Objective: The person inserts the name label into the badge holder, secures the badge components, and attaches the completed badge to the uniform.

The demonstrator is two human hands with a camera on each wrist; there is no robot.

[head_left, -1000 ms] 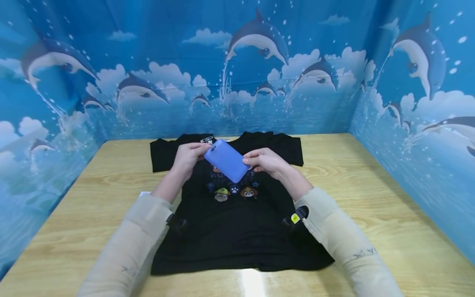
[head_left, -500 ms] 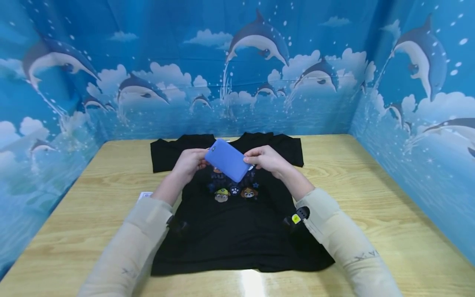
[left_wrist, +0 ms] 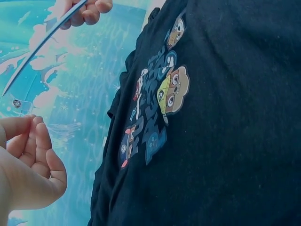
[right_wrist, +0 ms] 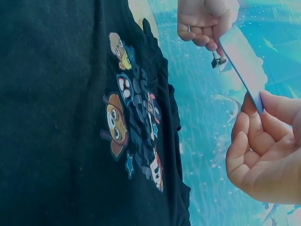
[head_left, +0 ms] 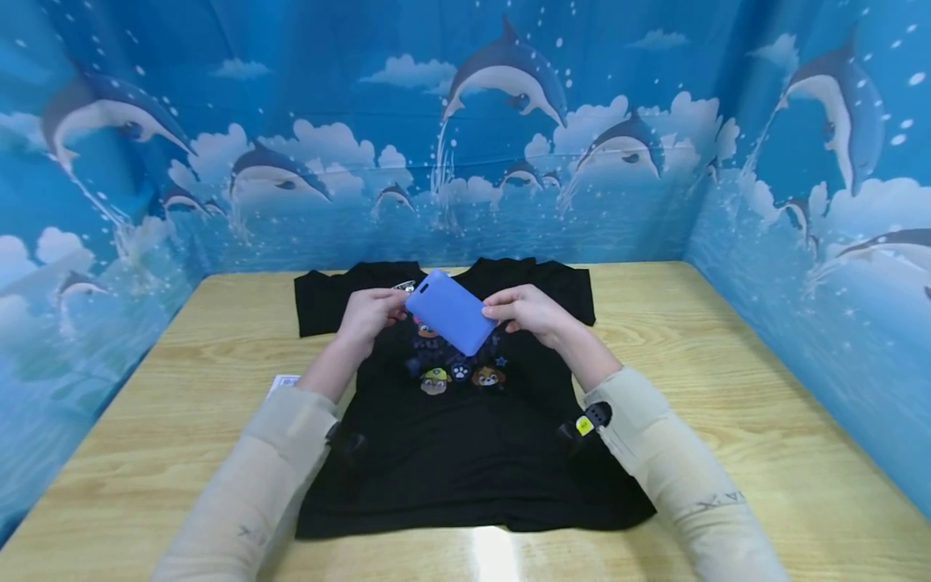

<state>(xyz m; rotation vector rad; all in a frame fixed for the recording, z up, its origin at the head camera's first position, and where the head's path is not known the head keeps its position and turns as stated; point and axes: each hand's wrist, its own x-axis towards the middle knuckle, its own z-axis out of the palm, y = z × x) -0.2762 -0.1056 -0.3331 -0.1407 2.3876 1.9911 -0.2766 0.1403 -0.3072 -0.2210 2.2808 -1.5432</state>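
A blue card holder (head_left: 452, 314) with a slot in its upper left corner is held tilted above a black T-shirt (head_left: 465, 453). My right hand (head_left: 529, 314) pinches its right edge between thumb and fingers. At the slotted corner, my left hand (head_left: 369, 317) pinches a clear strap (left_wrist: 24, 106) with a metal snap, seen in the left wrist view. A metal clip (right_wrist: 218, 61) hangs below the left fingers in the right wrist view. The strap's tip lies close to the holder's edge; whether they touch, I cannot tell.
The T-shirt, with cartoon dogs printed on its chest, lies spread on a wooden table (head_left: 727, 388). A small white card or label (head_left: 282, 381) lies beside my left forearm. Dolphin-printed curtains (head_left: 349, 186) stand around the back and sides.
The card holder has shifted slightly right with my right hand. My left fingers have moved off the slot, which now shows bare. The metal clip dipped from sight, then reappeared above them.
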